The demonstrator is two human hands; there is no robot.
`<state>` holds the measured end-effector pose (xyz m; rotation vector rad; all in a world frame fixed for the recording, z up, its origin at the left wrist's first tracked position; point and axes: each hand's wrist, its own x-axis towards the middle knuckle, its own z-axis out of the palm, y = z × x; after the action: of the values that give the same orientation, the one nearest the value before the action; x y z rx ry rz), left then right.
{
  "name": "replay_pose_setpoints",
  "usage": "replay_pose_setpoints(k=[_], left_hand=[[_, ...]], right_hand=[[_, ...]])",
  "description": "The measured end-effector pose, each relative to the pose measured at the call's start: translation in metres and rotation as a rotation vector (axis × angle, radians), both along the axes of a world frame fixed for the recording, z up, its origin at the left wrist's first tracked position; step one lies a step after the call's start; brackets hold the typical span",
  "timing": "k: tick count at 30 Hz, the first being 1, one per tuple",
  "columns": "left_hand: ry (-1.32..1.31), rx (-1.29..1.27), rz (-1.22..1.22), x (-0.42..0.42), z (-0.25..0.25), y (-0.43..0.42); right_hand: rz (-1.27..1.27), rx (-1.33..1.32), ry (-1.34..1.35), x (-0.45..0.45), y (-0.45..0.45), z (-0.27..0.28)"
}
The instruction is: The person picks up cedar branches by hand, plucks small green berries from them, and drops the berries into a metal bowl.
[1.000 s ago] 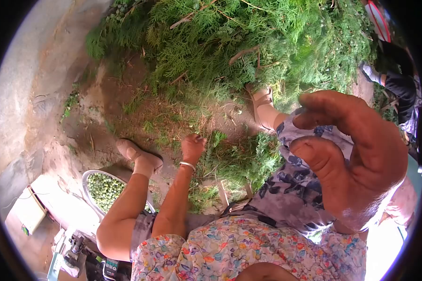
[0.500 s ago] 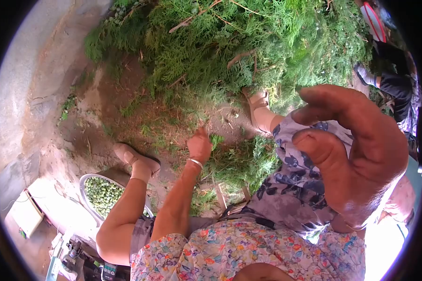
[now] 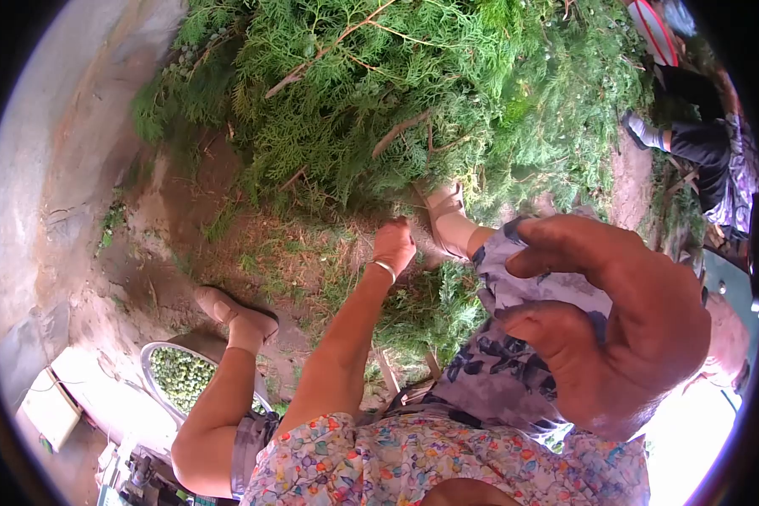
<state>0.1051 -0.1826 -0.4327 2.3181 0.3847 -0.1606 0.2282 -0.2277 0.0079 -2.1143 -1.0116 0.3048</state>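
Note:
My left hand (image 3: 394, 243), with a light bracelet at its wrist, is low over the ground beside my shoe (image 3: 447, 207). Its fingers are curled together, and whatever they may hold is hidden. Close to the camera, my right hand (image 3: 628, 316) is raised, its thumb and bent fingers apart and nothing visible between them. Below it lies my patterned trouser leg. Cut evergreen branches (image 3: 337, 110) with flat green sprays are piled just beyond my left hand. Loose green sprigs (image 3: 299, 253) litter the soil around it.
A pale-rimmed basin (image 3: 149, 368) holds many small green cones at lower left. A concrete wall (image 3: 51, 169) rises along the left. Another person's leg (image 3: 691, 143) is at far right, and a further person sits partly hidden behind my right hand.
My left hand has moved right, toward my shoe, and its fingers have curled in. My right hand has shifted slightly left, still with its fingers apart. The view has shifted a little.

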Motion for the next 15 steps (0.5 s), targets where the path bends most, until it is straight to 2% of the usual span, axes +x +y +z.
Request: replay_pose_setpoints(k=[1,2,5,6,7,9,10,11,13,14,15], left_hand=[[-0.056,-0.108,0.065,-0.002,0.000,0.004],[-0.053,-0.108,0.064,-0.003,0.007,0.009],[0.084,-0.148,0.371,0.001,0.035,0.028],[-0.045,-0.154,0.412,0.002,0.031,0.029],[-0.045,-0.157,0.411,0.008,0.033,0.031],[-0.149,0.024,0.250,0.023,0.037,0.032],[-0.057,0.072,0.217,0.031,0.038,0.030],[-0.062,0.070,0.218,0.035,0.039,0.030],[0.116,0.122,0.152,0.041,0.040,0.029],[0.114,0.121,0.152,0.039,0.035,0.029],[0.039,0.012,0.185,0.035,0.026,0.031]], right_hand=[[0.004,-0.003,-0.007,0.001,-0.002,0.000],[0.007,-0.008,-0.015,0.002,-0.004,0.000],[0.045,0.020,0.000,0.004,-0.007,0.000],[0.044,0.019,0.002,0.005,-0.007,0.000],[0.054,0.000,-0.007,0.005,-0.006,0.000],[0.062,-0.024,-0.020,0.005,-0.006,0.001],[0.062,-0.015,-0.001,0.005,-0.006,0.000],[0.063,-0.004,0.015,0.005,-0.005,0.000],[0.038,-0.029,-0.019,0.002,-0.002,0.000],[0.013,-0.051,-0.044,0.000,0.000,0.000],[0.015,-0.050,-0.043,0.001,0.000,0.000]])
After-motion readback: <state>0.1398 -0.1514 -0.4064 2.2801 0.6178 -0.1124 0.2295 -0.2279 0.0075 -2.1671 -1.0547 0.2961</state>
